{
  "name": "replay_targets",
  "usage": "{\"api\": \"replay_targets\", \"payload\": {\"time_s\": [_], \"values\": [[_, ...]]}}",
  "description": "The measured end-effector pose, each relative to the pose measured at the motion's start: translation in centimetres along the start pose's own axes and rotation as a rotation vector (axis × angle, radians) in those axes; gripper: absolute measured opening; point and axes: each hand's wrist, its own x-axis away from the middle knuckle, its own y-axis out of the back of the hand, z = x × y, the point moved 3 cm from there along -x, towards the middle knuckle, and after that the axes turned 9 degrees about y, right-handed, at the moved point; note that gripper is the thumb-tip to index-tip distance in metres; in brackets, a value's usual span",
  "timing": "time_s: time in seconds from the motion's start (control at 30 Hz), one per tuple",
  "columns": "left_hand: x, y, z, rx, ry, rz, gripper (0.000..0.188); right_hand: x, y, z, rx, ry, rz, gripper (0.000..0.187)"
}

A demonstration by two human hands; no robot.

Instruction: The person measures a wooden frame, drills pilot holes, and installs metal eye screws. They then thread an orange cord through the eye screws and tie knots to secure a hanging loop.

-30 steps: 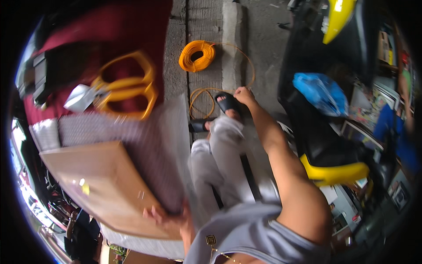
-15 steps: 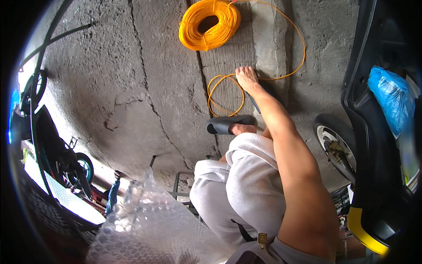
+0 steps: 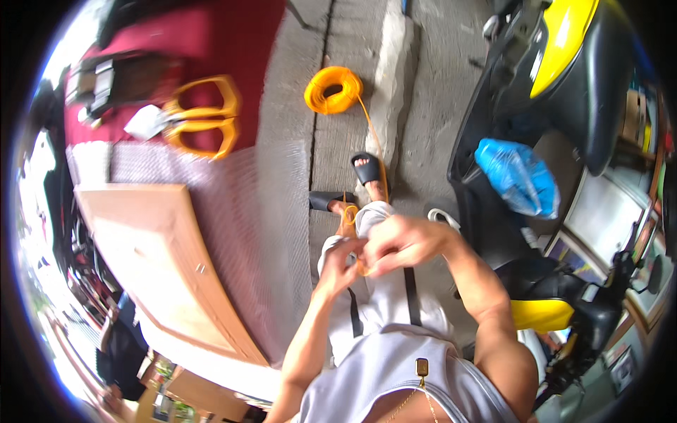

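Note:
I stand with both hands brought together in front of my thighs. My left hand (image 3: 340,265) pinches a thin orange cord (image 3: 362,268) between thumb and fingers. My right hand (image 3: 403,243) is closed right beside it, its fingertips on the same cord; motion blur hides the exact grip. A small loop of this cord hangs just beyond my hands, over my feet. From the floor ahead, the cord runs back to an orange coil of cord (image 3: 350,88) lying on the concrete.
On my left, a red-covered table (image 3: 233,35) bears yellow-handled scissors (image 3: 229,134), bubble wrap (image 3: 240,211) and a wooden panel (image 3: 141,247). To my right stands a black and yellow motorbike (image 3: 606,84) with a blue plastic bag (image 3: 518,176) on it. Black slippers (image 3: 367,169) are on my feet.
I have risen from bending toward the floor. My right hand has come up from the ground with the cord, and my left hand has come into view beside it.

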Motion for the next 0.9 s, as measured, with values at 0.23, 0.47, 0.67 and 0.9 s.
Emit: {"api": "replay_targets", "payload": {"time_s": [0.23, 0.47, 0.67, 0.9], "values": [[11.3, 7.4, 2.9, -0.010, -0.074, -0.290, 0.031, 9.8, 15.1, 6.0, 0.923, -0.484, -0.597, 0.038], [26.4, 14.8, -6.3, -0.161, -0.356, -0.720, 0.019, -11.0, 0.2, 16.4, 0.983, -0.107, -0.251, 0.036], [28.3, 23.3, -7.8, -0.040, -0.457, -0.376, 0.032, -19.9, -15.8, 17.4, 0.463, -0.137, 0.178, 0.029], [27.4, 33.5, 1.6, 0.321, -0.447, -0.579, 0.023, -26.2, -13.3, 17.9, 0.486, -0.191, -0.012, 0.032]]}}
